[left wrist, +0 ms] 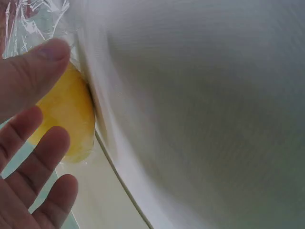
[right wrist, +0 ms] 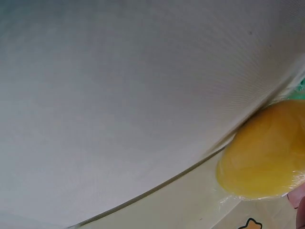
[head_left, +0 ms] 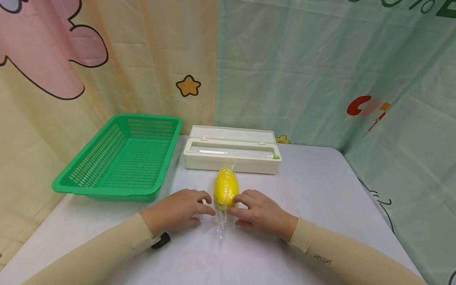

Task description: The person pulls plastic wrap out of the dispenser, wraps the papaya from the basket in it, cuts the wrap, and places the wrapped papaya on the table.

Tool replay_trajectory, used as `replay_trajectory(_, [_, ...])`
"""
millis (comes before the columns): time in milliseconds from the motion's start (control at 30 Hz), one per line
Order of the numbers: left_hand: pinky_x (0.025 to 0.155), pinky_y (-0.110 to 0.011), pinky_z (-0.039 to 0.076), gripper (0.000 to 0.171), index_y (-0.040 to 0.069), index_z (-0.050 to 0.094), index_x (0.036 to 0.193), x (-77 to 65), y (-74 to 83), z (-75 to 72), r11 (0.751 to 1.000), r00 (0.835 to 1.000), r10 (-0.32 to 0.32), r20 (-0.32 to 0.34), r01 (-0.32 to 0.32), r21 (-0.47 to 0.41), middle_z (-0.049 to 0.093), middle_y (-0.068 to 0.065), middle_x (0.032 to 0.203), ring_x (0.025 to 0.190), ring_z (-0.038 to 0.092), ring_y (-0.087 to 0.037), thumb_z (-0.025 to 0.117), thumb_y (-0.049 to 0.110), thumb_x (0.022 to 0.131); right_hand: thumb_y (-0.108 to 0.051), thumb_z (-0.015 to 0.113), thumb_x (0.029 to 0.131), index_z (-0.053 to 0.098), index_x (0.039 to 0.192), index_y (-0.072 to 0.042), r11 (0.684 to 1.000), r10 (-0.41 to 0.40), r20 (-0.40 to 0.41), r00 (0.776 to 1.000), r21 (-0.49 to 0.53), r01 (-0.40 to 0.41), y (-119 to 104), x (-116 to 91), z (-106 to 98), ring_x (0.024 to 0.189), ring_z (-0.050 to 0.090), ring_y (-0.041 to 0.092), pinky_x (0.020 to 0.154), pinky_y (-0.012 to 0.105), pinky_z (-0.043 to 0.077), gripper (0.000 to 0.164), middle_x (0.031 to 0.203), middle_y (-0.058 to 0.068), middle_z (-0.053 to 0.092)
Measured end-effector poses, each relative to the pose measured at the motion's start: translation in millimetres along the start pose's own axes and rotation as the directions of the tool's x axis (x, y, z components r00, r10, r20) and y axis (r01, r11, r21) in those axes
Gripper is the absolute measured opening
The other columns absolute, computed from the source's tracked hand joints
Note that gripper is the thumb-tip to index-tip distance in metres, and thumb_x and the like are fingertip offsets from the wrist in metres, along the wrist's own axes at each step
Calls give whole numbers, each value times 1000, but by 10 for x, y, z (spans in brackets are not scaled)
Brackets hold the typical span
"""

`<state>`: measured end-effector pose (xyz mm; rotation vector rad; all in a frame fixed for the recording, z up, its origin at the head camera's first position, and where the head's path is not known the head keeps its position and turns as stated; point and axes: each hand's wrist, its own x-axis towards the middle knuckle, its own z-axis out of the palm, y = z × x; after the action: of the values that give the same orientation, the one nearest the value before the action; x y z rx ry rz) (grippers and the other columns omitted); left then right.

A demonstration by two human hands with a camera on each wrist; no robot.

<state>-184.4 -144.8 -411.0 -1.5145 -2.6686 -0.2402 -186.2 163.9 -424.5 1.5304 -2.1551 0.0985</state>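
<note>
A yellow oval fruit [head_left: 226, 188] wrapped in clear cling film lies on the white table, a twisted tail of film [head_left: 221, 225] trailing toward me. My left hand [head_left: 181, 211] hovers just left of it, fingers loosely bent and spread apart. The left wrist view shows that thumb and those fingers [left wrist: 40, 162] in front of the fruit [left wrist: 71, 114], with nothing between them. On the other side, my right hand [head_left: 261, 211] has its fingertips at the fruit's lower right, by the film tail. Only a bit of its fingers [right wrist: 301, 210] shows in the right wrist view, beside the fruit [right wrist: 267, 152].
Behind the fruit stands a white cling film dispenser [head_left: 231, 161], its lid up and a green slider [head_left: 276, 157] at its right end. A green plastic basket [head_left: 165, 166] sits at the back left. Printed curtains [head_left: 285, 71] hang behind the table.
</note>
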Motion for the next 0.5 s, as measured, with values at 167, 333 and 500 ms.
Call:
replay_trajectory(167, [86,-30,54,35,35,79,121,22,21,52,997,997,58,44,-60,46,67,6,119,95,64,-11,86,28,87,-29,94,79,74,117,-26,1000,-18,18,1000,-4,18,1,13,9,101,62,19,90,28,56,43,117,-1,65])
replay_trajectory(333, [86,-28,53,26,34,81,114,75,53,96,990,993,107,43,-110,86,68,11,109,94,62,-8,85,34,88,-27,94,78,72,113,-22,999,-41,21,999,1,41,-19,61,7,101,61,20,93,29,56,42,112,-1,62])
replay_trajectory(500, [87,-29,54,16,32,80,101,119,69,139,990,994,106,8,-106,88,70,14,103,95,63,-6,85,34,87,-29,94,78,65,118,-19,999,-51,64,997,1,51,-47,147,-20,99,59,19,94,29,55,50,110,-1,61])
